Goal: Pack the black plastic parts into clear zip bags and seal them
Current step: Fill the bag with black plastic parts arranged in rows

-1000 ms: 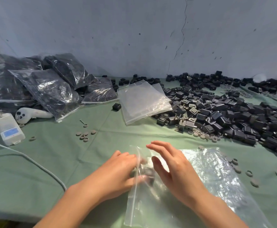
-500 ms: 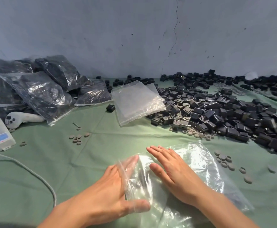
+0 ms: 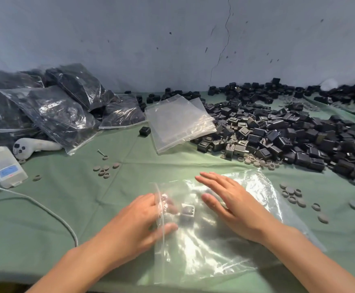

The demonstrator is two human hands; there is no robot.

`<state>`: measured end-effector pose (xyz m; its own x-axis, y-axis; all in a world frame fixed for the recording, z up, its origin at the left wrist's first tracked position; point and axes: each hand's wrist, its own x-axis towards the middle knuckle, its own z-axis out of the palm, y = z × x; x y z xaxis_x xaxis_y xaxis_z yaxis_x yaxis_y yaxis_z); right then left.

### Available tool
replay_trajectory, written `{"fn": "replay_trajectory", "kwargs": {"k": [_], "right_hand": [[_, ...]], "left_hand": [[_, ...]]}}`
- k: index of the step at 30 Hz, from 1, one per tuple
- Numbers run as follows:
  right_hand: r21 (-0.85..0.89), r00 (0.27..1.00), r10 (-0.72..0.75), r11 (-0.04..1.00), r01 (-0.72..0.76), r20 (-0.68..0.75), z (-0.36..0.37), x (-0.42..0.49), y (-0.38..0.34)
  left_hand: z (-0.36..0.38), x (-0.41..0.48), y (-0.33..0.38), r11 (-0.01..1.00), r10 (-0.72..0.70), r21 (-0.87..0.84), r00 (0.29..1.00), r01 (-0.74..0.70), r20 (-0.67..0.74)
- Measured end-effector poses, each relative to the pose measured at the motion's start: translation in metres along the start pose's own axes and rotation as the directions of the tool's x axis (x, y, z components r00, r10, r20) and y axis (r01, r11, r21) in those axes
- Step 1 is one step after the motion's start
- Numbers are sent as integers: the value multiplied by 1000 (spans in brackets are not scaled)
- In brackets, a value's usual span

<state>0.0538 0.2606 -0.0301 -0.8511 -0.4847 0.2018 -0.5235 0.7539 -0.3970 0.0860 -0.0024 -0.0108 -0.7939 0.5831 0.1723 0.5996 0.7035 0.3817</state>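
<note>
Clear, glossy plastic veils the fingers of your left hand [image 3: 134, 225], which reach in through the mouth of the zip bag [image 3: 214, 256]; they are blurred behind the film, so I cannot tell whether they grip anything or lie loose. Your right hand [image 3: 233, 208] rests flat on top of the bag, fingers straight and slightly spread. Just beyond your left fingertips, inside the bag, lies one black part [image 3: 187, 211], small and boxy with a paler square face; glare smears its details.

The bag lies flat on the green cloth [image 3: 66, 208] right in front of you; its zip strip is on the left and runs from near to far; its long axis stretches rightward to the closed end; your right forearm hides part of its right side.

Farther out on the right sprawls the pile of black parts [image 3: 277, 136], matt and blocky, cut off by the frame edge; a stack of empty bags [image 3: 178, 121] leans on its left flank; a lone black part [image 3: 144, 131] sits just left of that stack. Filled bags [image 3: 56, 111], dark and shiny, heap at the far left, partly out of frame; a white controller [image 3: 35, 145] pokes out from under one; a white box [image 3: 5, 168] with a blue panel lies near it; a pale cable [image 3: 45, 208] curves across the cloth; small grey discs [image 3: 104, 170] lie in loose clusters.
</note>
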Motion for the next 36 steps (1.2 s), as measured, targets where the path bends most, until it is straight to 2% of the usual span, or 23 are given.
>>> {"fn": "replay_trajectory", "kwargs": {"k": [3,5,7,11,14,18,21,23,26,28,30,32,36], "right_hand": [[-12,961,-181,983,183,-208,-3,-2,-25],[-35,912,-346,937,347,-221,3,-3,-47],[-63,866,-465,885,462,-184,13,0,-64],[-63,884,-433,901,429,-178,17,6,-71],[-95,877,-441,898,430,-193,11,5,-69],[-93,835,-453,889,447,-313,2,2,-73],[-71,797,-439,889,452,-415,-4,0,-77],[-58,796,-441,886,460,-414,-5,0,-78],[7,838,-375,912,411,-397,-7,5,-70],[42,875,-280,946,322,-395,-11,9,-54],[14,911,-179,980,199,-371,-15,9,-32],[-41,946,-85,996,76,-313,-16,6,-9],[-27,987,100,994,-104,-126,-18,-3,19]], "left_hand": [[4,-1,7,996,28,-80,995,-36,-97],[10,2,13,981,-56,-188,998,47,-43],[16,2,19,966,-138,-217,990,142,35],[14,-2,19,952,-189,-196,955,235,227],[5,-4,14,939,-239,-174,928,296,286],[4,-7,13,958,-230,-111,940,264,252],[3,-7,13,987,-161,-3,979,163,127],[5,-4,12,993,-102,58,994,100,46],[7,5,15,996,-63,-62,998,63,5],[10,8,19,990,-35,-132,999,40,40],[16,9,16,996,17,-88,997,-11,71],[21,12,13,998,58,8,998,-59,37],[40,33,25,990,24,143,982,4,-189]]}}
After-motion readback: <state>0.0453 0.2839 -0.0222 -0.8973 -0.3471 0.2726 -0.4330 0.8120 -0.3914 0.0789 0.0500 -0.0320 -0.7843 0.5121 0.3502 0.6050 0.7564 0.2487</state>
